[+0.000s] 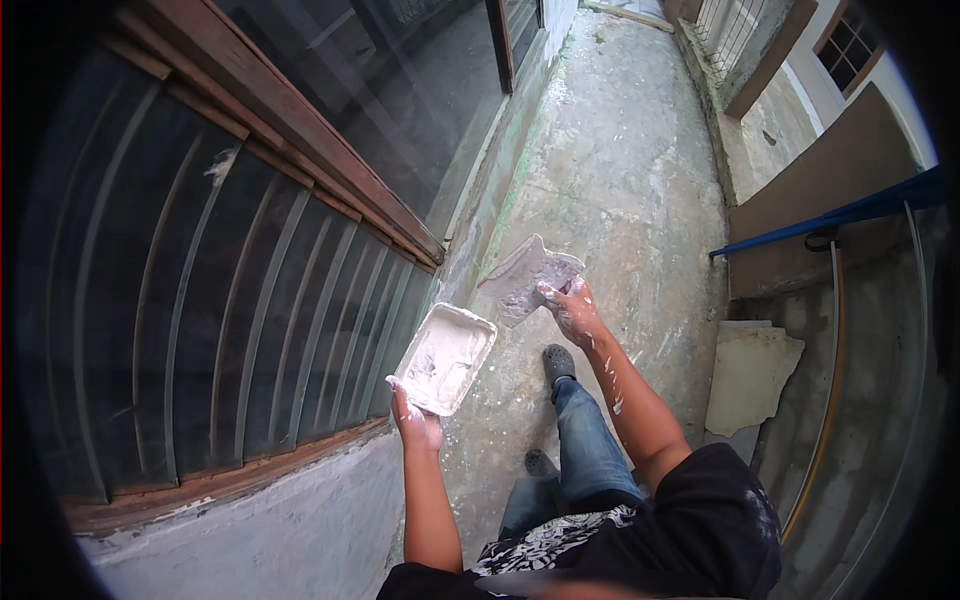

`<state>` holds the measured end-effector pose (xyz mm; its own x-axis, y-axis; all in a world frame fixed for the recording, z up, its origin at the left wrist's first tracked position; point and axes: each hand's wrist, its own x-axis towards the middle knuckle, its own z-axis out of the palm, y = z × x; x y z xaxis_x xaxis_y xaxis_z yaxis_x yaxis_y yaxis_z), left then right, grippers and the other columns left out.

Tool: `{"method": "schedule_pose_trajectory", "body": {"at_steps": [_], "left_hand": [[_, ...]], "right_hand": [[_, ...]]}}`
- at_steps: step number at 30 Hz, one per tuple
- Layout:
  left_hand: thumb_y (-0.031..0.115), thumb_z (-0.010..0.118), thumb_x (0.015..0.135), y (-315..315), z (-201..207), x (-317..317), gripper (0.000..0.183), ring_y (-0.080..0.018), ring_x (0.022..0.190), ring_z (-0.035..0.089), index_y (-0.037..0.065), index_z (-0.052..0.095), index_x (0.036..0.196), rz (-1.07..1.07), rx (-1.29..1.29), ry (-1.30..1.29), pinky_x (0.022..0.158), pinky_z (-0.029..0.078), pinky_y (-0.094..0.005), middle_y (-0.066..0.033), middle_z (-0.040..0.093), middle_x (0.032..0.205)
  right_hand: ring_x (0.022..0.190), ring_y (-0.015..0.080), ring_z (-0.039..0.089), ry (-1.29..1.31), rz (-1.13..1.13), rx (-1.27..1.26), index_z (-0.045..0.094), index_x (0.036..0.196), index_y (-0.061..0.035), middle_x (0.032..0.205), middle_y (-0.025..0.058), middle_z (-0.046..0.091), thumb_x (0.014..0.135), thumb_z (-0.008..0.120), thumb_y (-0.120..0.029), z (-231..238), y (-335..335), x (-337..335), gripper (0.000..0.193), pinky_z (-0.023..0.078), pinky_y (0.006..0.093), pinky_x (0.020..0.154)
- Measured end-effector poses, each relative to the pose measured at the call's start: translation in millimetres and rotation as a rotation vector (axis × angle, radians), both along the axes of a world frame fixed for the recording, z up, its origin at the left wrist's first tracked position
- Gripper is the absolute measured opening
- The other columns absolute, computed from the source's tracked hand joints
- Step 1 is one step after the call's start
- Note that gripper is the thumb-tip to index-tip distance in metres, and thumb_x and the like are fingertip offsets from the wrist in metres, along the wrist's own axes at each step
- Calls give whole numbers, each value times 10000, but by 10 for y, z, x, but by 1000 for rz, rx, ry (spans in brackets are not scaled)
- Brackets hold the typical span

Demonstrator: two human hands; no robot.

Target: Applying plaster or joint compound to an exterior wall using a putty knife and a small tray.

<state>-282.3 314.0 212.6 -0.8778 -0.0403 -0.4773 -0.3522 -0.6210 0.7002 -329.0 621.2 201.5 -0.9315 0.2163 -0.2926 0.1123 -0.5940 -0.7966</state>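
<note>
My left hand (418,425) holds a flat white tray (445,358) smeared with white putty, gripped at its near corner and held out in front of the window. My right hand (572,310), spattered with white, is closed on two broad putty blades (525,278) that fan out to the left, just above and to the right of the tray. The blades do not touch the tray. Below my arms I see my jeans and dark shoes (558,362) on the concrete.
A barred window (230,300) with a brown wooden frame and a pale sill fills the left. A narrow concrete walkway (620,170) runs ahead. On the right are a low wall, a blue rail (830,215), a pale slab (750,375) and curved pipes.
</note>
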Motion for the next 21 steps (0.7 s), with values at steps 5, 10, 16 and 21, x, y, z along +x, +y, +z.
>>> {"method": "schedule_pose_trajectory", "body": {"at_steps": [5,10,16,21], "left_hand": [[422,466,962,-46,893,507,508,-237,1106,569,-24,497,1204,14,-31,121,935,460,-374,-117,569,1212],[406,467,966,-218,1595,957,496,-216,1046,599,-48,519,1160,15,-1,227,891,482,-345,-128,595,1148],[411,478,961,-382,1980,1339,515,-211,997,619,-69,527,1141,35,6,285,873,485,-333,-130,611,1109],[409,480,960,-407,2082,1531,505,-206,981,623,-63,533,1131,61,32,320,860,489,-328,-122,616,1096]], "right_hand": [[1064,238,564,178,-52,119,423,1264,22,1191,128,560,862,590,7,1118,-213,907,435,444,383,945],[1025,200,584,171,-77,473,542,1157,27,1084,115,629,847,582,-8,1893,-606,1668,315,445,339,912],[940,166,611,500,-181,890,626,1041,38,984,138,667,845,540,10,2320,-933,2125,215,463,303,824],[878,115,616,432,-111,1138,618,1076,31,954,151,682,845,566,22,2570,-953,2359,237,477,273,777]]}}
